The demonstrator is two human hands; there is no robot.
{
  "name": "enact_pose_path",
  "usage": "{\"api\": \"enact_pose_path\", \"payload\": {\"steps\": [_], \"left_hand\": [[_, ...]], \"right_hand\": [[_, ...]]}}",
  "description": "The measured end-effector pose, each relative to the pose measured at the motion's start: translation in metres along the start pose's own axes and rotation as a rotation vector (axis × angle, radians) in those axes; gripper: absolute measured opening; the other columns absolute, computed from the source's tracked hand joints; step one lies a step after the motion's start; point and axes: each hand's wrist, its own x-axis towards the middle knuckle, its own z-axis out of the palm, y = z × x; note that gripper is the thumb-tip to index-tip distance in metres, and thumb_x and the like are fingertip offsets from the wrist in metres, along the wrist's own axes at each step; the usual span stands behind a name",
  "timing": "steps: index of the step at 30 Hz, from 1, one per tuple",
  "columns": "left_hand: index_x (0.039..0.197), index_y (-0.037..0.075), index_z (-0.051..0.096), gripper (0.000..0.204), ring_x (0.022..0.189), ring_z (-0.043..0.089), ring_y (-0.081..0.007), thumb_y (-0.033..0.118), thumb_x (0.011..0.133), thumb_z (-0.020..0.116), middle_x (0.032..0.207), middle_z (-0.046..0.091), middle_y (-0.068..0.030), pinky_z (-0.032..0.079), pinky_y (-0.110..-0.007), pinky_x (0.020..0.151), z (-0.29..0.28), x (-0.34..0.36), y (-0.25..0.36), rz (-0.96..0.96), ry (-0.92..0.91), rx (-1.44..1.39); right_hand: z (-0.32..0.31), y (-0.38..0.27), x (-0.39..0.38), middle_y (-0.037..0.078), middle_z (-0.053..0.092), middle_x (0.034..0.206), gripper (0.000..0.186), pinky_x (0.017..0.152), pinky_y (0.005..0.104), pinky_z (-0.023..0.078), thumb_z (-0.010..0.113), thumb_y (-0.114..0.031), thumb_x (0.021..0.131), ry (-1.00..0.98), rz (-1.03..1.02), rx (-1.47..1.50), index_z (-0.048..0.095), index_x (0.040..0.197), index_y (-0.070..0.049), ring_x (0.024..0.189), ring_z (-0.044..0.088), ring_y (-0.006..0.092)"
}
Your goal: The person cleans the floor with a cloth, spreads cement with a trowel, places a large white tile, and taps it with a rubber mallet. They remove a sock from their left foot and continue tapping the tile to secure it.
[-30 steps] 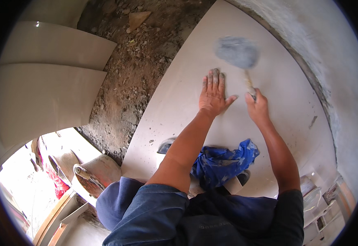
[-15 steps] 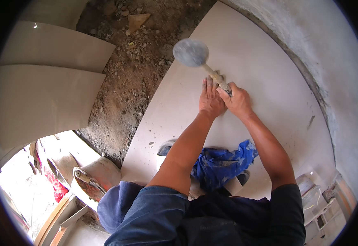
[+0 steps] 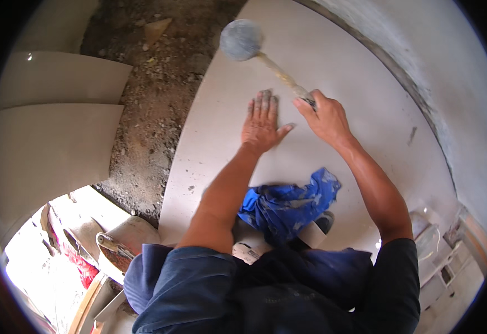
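Observation:
My left hand (image 3: 261, 123) lies flat on a pale, smooth floor tile (image 3: 360, 100), its fingers dirty and stretched out. To its right, my right hand (image 3: 327, 118) is closed round the grip of a mallet (image 3: 279, 72). The mallet's round grey head (image 3: 241, 40) is over the tile, up and left of the hand, near the tile's left edge. The head is slightly blurred, and I cannot tell whether it touches the tile. A blue rag (image 3: 291, 206) with grey smears lies nearer to me, below my hands.
Rough dirt and rubble (image 3: 143, 128) border the tile on the left. Beyond are large overlapping tiles (image 3: 54, 139). Dirty buckets (image 3: 129, 239) stand at the lower left, beside a wooden bar (image 3: 87, 303). A grey wall (image 3: 438, 72) runs along the right side.
My left hand has moved left, away from the mallet's grip, and its fingers are spread on the tile. The mallet's head has moved up and left in view, which has itself shifted somewhat.

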Motion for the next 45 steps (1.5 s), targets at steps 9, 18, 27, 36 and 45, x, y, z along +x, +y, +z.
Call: {"api": "enact_pose_path", "payload": {"steps": [9,18,27,36,45], "left_hand": [[0.149,-0.003,0.012,0.103,0.146,0.001,-0.0339,0.076,0.085,0.031,0.157,0.008,-0.0209,0.001,-0.048,0.118,-0.007,-0.017,-0.011,0.115,-0.097,0.14],[0.151,0.003,0.006,0.098,0.147,-0.002,-0.0303,0.074,0.087,0.026,0.159,0.004,-0.0144,-0.001,-0.048,0.118,-0.022,-0.02,0.003,0.072,-0.273,0.292],[0.151,0.001,0.006,0.102,0.147,-0.002,-0.0307,0.076,0.085,0.03,0.159,0.003,-0.0147,0.0,-0.05,0.118,-0.017,-0.018,0.003,0.089,-0.193,0.291],[0.15,0.0,0.005,0.106,0.147,-0.002,-0.031,0.078,0.083,0.032,0.159,0.002,-0.0153,-0.001,-0.05,0.117,-0.022,-0.019,0.004,0.065,-0.257,0.314],[0.15,-0.001,0.005,0.107,0.147,-0.003,-0.0302,0.078,0.083,0.031,0.159,0.002,-0.0154,-0.002,-0.048,0.118,-0.017,-0.018,0.002,0.075,-0.219,0.332]], "right_hand": [[0.021,0.081,-0.116,0.019,0.059,0.061,0.044,0.057,0.046,0.047,0.062,-0.042,0.089,0.135,0.221,0.134,0.055,0.077,0.0,0.062,0.061,0.0405],[0.034,0.103,-0.168,0.019,0.06,0.061,0.046,0.056,0.0459,0.047,0.062,-0.044,0.088,0.23,0.278,0.034,0.055,0.077,0.0,0.062,0.062,0.0399],[0.036,0.108,-0.198,0.02,0.061,0.063,0.046,0.058,0.047,0.048,0.06,-0.045,0.089,0.299,0.373,0.086,0.057,0.079,0.0,0.062,0.062,0.0394],[0.044,0.087,-0.142,0.019,0.062,0.064,0.043,0.06,0.0463,0.05,0.062,-0.044,0.088,0.149,0.262,-0.056,0.058,0.08,-0.002,0.064,0.063,0.0392],[0.047,0.127,-0.212,0.022,0.061,0.063,0.05,0.059,0.049,0.048,0.059,-0.049,0.088,0.366,0.311,0.099,0.058,0.079,0.001,0.063,0.062,0.0425]]}}
